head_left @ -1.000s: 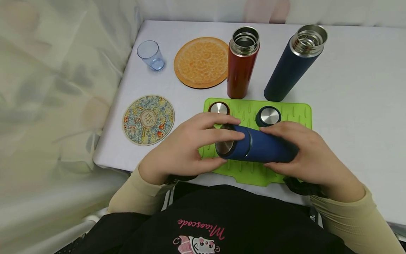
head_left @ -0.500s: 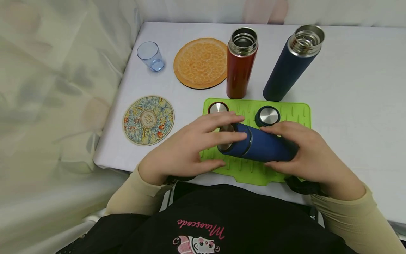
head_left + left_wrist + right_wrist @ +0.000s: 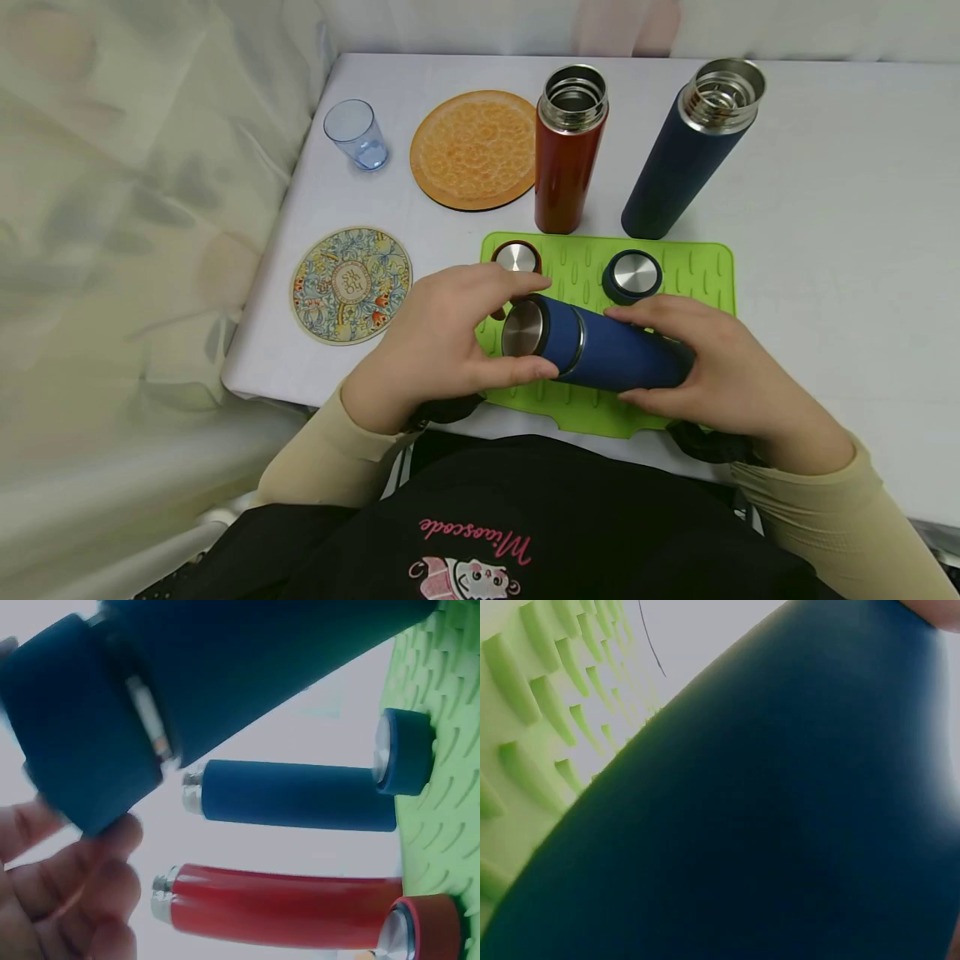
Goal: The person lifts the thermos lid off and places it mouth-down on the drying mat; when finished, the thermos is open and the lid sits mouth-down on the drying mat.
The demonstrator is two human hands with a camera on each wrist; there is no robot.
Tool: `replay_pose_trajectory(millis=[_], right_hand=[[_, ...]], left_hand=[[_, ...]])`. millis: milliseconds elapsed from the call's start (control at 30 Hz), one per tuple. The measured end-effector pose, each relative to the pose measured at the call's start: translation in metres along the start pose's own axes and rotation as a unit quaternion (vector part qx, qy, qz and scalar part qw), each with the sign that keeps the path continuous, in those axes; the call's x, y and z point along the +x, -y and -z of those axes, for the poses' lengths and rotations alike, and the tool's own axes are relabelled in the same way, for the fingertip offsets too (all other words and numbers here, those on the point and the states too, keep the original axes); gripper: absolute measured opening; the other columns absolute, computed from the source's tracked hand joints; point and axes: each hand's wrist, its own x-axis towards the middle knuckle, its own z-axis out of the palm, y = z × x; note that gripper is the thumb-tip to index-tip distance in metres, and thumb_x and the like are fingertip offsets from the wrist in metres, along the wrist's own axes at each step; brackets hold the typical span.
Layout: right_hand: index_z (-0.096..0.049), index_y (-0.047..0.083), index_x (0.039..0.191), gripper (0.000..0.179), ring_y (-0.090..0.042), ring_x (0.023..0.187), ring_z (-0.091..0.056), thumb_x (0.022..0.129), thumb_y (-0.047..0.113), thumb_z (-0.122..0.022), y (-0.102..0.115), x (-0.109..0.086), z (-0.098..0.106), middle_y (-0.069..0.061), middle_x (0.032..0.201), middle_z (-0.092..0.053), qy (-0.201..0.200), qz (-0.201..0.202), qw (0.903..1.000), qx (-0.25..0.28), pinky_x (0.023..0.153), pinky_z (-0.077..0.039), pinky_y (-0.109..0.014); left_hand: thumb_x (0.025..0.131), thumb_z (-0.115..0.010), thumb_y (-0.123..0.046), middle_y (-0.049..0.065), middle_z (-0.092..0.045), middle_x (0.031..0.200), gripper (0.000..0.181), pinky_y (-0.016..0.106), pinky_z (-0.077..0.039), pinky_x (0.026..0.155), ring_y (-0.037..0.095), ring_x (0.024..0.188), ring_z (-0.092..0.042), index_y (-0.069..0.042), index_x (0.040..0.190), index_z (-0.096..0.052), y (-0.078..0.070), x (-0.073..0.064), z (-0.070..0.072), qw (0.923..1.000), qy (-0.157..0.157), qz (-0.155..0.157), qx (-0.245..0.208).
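A blue thermos [image 3: 630,354] is tilted over the green mat, its lid end towards the left. My right hand [image 3: 720,367] grips its body near the base, thumb on the near side and fingers on the far side. At the other end my left hand [image 3: 442,337] holds the steel-topped blue lid [image 3: 558,333] between thumb and curled fingers. A strip of bare steel [image 3: 146,712] shows between lid and body in the left wrist view. The right wrist view is mostly filled by the thermos body [image 3: 765,802].
On the green mat [image 3: 708,271] lie a red-rimmed lid [image 3: 517,257] and a dark blue lid [image 3: 633,275]. Behind it stand an uncapped red thermos [image 3: 567,167] and an uncapped navy thermos [image 3: 678,167]. Leftward are an orange round mat [image 3: 472,150], a patterned coaster [image 3: 351,285] and a blue glass [image 3: 358,137].
My left fingers, stretched over the lid half a second ago, have drawn back and curled round its sides. The thermos has shifted slightly left, still in my right hand.
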Motion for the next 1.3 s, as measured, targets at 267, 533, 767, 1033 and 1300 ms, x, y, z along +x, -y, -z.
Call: replay_pose_trajectory(millis=[267,533,767,1033,1300], right_hand=[[-0.073,0.016,0.144,0.09,-0.021,0.123,-0.067,0.061,0.015,-0.108,0.0,0.001,-0.002,-0.003,0.136,-0.076,-0.003,0.008,0.9999,0.01,0.107,-0.04,-0.007],[-0.073,0.016,0.144,0.09,-0.021,0.123,-0.066,0.061,0.015,-0.108,0.001,0.0,-0.002,-0.004,0.137,-0.075,-0.004,0.002,0.9999,0.009,0.105,-0.041,-0.007],[-0.073,0.016,0.144,0.092,-0.015,0.124,-0.065,0.059,0.013,-0.108,0.001,-0.001,-0.002,-0.003,0.137,-0.075,-0.012,0.007,0.9998,0.017,0.105,-0.042,-0.008],[-0.073,0.015,0.144,0.091,-0.013,0.121,-0.065,0.059,0.012,-0.108,0.0,-0.001,-0.002,-0.004,0.136,-0.076,-0.019,0.003,0.9998,0.01,0.101,-0.044,-0.008],[-0.073,0.016,0.144,0.091,-0.019,0.122,-0.066,0.06,0.014,-0.108,-0.001,-0.002,-0.004,-0.005,0.137,-0.075,-0.016,-0.001,0.9999,0.003,0.103,-0.041,-0.007]], left_hand=[[0.085,-0.093,-0.03,0.017,-0.058,0.16,0.075,0.047,-0.044,0.124,0.029,0.15,-0.052,-0.006,0.15,-0.064,0.003,0.001,0.003,0.9906,0.016,-0.084,-0.106],[0.087,-0.07,0.002,0.018,-0.056,0.161,0.058,0.043,-0.046,0.115,0.028,0.15,-0.05,-0.01,0.144,-0.071,0.004,0.001,0.006,0.9797,0.065,-0.12,-0.147],[0.087,-0.092,-0.024,0.013,-0.07,0.141,0.061,0.041,-0.056,0.109,0.024,0.131,-0.065,-0.006,0.142,-0.072,0.001,0.001,0.007,0.9896,0.006,-0.059,-0.131],[0.081,-0.098,-0.04,0.014,-0.064,0.154,0.085,0.045,-0.047,0.121,0.025,0.143,-0.058,-0.006,0.152,-0.065,0.005,-0.001,0.004,0.995,0.01,-0.041,-0.09],[0.092,-0.073,0.005,0.016,-0.054,0.165,0.059,0.043,-0.048,0.12,0.028,0.155,-0.048,-0.009,0.149,-0.068,0.006,-0.003,0.008,0.9822,0.086,-0.092,-0.14]])
